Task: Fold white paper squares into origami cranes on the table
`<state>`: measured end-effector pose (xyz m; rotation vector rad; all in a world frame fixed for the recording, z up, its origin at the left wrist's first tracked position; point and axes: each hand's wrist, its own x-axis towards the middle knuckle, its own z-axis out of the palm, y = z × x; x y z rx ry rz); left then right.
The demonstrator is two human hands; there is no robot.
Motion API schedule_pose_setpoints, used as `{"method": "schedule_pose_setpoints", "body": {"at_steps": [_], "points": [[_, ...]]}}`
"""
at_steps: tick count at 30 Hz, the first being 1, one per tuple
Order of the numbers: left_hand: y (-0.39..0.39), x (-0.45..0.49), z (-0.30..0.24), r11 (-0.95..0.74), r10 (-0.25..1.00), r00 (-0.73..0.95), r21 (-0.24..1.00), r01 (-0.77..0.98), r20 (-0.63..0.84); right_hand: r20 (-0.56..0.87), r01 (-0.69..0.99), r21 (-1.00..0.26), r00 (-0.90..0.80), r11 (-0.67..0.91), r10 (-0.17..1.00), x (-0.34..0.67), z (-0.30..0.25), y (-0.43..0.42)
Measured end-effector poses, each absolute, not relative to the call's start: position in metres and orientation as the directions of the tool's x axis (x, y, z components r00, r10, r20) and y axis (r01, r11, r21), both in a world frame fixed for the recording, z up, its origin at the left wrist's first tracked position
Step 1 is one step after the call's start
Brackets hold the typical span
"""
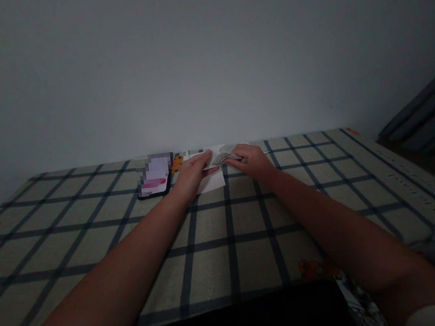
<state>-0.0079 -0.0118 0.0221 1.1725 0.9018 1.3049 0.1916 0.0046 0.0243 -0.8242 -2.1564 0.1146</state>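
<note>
White paper (pixel 212 182) is pinched in my left hand (pixel 192 175), its lower part sticking out below the fingers over the tablecloth. My right hand (pixel 251 160) is closed on one end of a small whitish piece with grey curved stripes (pixel 222 157), which looks like folded paper. That piece reaches across to the left hand's fingertips and lies against the paper. Whether the two are one sheet I cannot tell. More white material shows just behind both hands, partly hidden by them.
A phone (pixel 157 175) with a lit screen lies left of my left hand. The table wears a checked cloth (pixel 208 221) with dark lines and orange bear prints. A plain wall (pixel 207 60) rises behind it. Dark folded material (pixel 424 94) is at the far right.
</note>
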Motion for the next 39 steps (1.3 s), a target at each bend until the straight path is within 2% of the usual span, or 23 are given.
{"method": "schedule_pose_setpoints", "body": {"at_steps": [6,13,22,28,33,39], "points": [[-0.010,-0.009,0.019,-0.074,0.983,0.148,0.968,-0.238,0.112,0.657,0.525,-0.233,-0.536,0.819,0.530,0.192,0.024,0.005],[-0.009,-0.009,0.018,-0.085,0.987,0.111,0.968,-0.237,0.114,0.662,0.521,-0.211,-0.546,0.827,0.513,0.191,0.024,0.006],[-0.001,-0.011,0.013,0.086,0.993,0.104,0.944,-0.319,-0.055,0.620,0.536,-0.109,-0.622,0.837,0.479,0.192,0.023,0.006],[-0.007,-0.009,0.017,0.130,0.983,0.163,0.940,-0.315,-0.082,0.570,0.537,-0.071,-0.670,0.841,0.476,0.191,0.023,0.007],[-0.006,-0.008,0.016,0.099,0.988,0.145,0.945,-0.312,-0.056,0.565,0.487,-0.117,-0.684,0.865,0.462,0.191,0.024,0.005],[0.000,-0.011,0.008,0.035,0.992,0.128,0.975,-0.217,-0.007,0.582,0.469,-0.234,-0.635,0.852,0.509,0.193,0.024,0.004]]}}
